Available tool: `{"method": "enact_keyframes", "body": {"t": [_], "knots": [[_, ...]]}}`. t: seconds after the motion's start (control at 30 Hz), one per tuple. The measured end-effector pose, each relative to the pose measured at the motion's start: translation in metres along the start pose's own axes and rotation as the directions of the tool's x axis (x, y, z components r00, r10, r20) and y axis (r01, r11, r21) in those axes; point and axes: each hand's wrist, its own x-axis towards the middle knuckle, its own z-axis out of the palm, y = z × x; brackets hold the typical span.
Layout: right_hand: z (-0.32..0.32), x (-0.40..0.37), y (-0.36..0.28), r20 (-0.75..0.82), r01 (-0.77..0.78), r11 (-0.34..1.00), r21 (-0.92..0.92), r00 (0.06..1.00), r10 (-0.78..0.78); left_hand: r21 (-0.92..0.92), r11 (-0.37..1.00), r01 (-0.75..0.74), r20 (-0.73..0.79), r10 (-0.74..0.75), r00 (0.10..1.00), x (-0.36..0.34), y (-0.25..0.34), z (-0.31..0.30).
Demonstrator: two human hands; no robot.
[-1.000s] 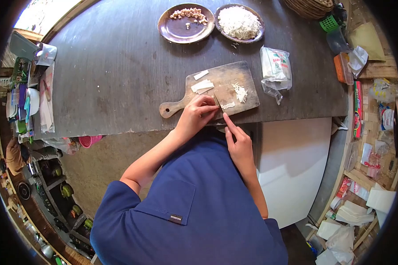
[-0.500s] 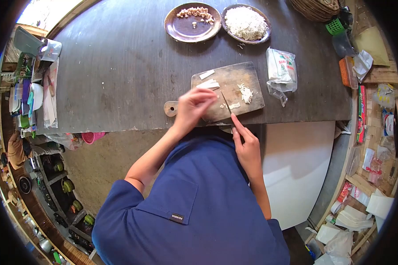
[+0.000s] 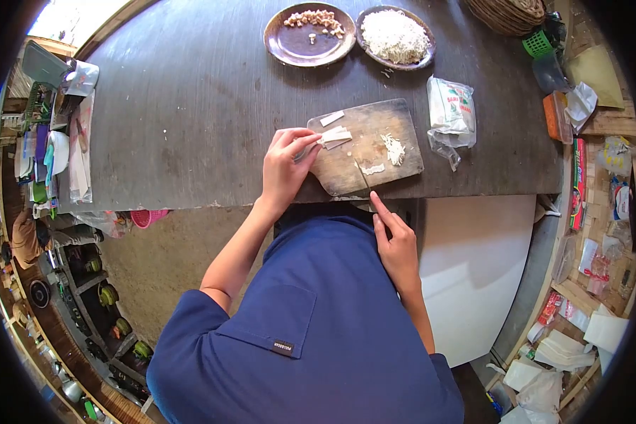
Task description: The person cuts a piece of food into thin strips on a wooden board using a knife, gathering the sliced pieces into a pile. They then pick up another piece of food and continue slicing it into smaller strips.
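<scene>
A wooden cutting board (image 3: 360, 152) lies on the dark table (image 3: 191, 106). My left hand (image 3: 284, 166) rests on the board's left end, its fingertips pinching white flat slices (image 3: 334, 136). Another white slice (image 3: 331, 118) lies at the board's far corner. My right hand (image 3: 396, 244) is at the table's near edge, holding a knife (image 3: 364, 179) whose blade points up onto the board. A small white piece (image 3: 373, 169) lies beside the blade, and a heap of thin white shreds (image 3: 395, 149) lies on the board's right part.
At the far side stand a brown plate of brown chunks (image 3: 309, 34) and a plate of white shreds (image 3: 397, 37). A white plastic packet (image 3: 451, 109) lies right of the board. Clutter lines the left edge (image 3: 56, 141); a basket (image 3: 505, 13) sits far right.
My left hand has moved from beside the knife leftward and up to the white slices, covering the board's handle. My right hand with the knife has drawn back slightly toward me.
</scene>
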Motion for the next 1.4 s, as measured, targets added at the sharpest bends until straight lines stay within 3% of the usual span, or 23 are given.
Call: {"method": "enact_keyframes", "body": {"t": [0.13, 0.2, 0.27, 0.3, 0.4, 0.47, 0.53, 0.67, 0.87, 1.0, 1.2, 1.27, 1.33, 1.4], "knots": [[-0.004, 0.002, 0.002, 0.074, -0.003, 0.996, 0.086, 0.997, -0.004, 0.12, 0.992, -0.042, 0.041, 0.037, 0.998, 0.011, 0.0, 0.002], [-0.01, 0.007, 0.007, 0.125, -0.085, 0.985, 0.153, 0.99, 0.066, 0.142, 0.987, -0.077, 0.072, 0.068, 0.995, 0.016, 0.0, 0.005], [-0.022, 0.015, 0.012, 0.197, -0.314, 0.918, 0.244, 0.943, 0.27, 0.213, 0.964, -0.162, 0.143, 0.133, 0.981, 0.018, 0.0, 0.006], [-0.024, 0.019, 0.016, 0.187, -0.32, 0.891, 0.323, 0.944, 0.271, 0.21, 0.963, -0.166, 0.144, 0.137, 0.98, 0.018, -0.001, 0.007], [-0.033, 0.027, 0.019, 0.055, -0.283, 0.913, 0.295, 0.959, 0.279, 0.194, 0.965, -0.178, 0.181, 0.143, 0.973, 0.017, -0.005, 0.013], [-0.039, 0.026, 0.017, 0.053, -0.271, 0.91, 0.315, 0.962, 0.268, 0.183, 0.966, -0.181, 0.169, 0.15, 0.974, 0.018, -0.007, 0.016], [-0.046, 0.023, 0.016, 0.227, -0.338, 0.89, 0.305, 0.934, 0.276, 0.171, 0.967, -0.19, 0.163, 0.162, 0.973, 0.02, -0.008, 0.018], [-0.049, 0.024, 0.031, 0.314, -0.296, 0.914, 0.278, 0.927, 0.205, 0.198, 0.95, -0.241, 0.137, 0.216, 0.967, 0.022, -0.008, 0.021], [-0.048, 0.035, 0.036, 0.099, -0.316, 0.876, 0.364, 0.948, 0.301, 0.216, 0.928, -0.304, 0.103, 0.288, 0.952, 0.025, -0.007, 0.025], [-0.038, 0.033, 0.035, 0.128, -0.303, 0.875, 0.378, 0.953, 0.275, 0.118, 0.96, -0.254, 0.1, 0.243, 0.965, 0.026, -0.001, 0.023], [-0.022, 0.024, 0.037, 0.063, -0.257, 0.862, 0.438, 0.965, 0.256, 0.082, 0.958, -0.275, -0.033, 0.278, 0.96, 0.016, 0.011, 0.03], [-0.021, 0.022, 0.036, 0.048, -0.25, 0.846, 0.471, 0.965, 0.258, 0.075, 0.904, -0.422, 0.087, 0.415, 0.905, 0.01, 0.027, 0.034], [-0.021, 0.018, 0.032, 0.072, -0.295, 0.851, 0.434, 0.953, 0.294, 0.046, 0.88, -0.473, 0.236, 0.451, 0.861, -0.001, 0.028, 0.048], [-0.022, 0.014, 0.025, 0.043, -0.258, 0.899, 0.355, 0.965, 0.26, 0.018, 0.9, -0.435, 0.299, 0.41, 0.862, -0.009, 0.031, 0.061]]}}
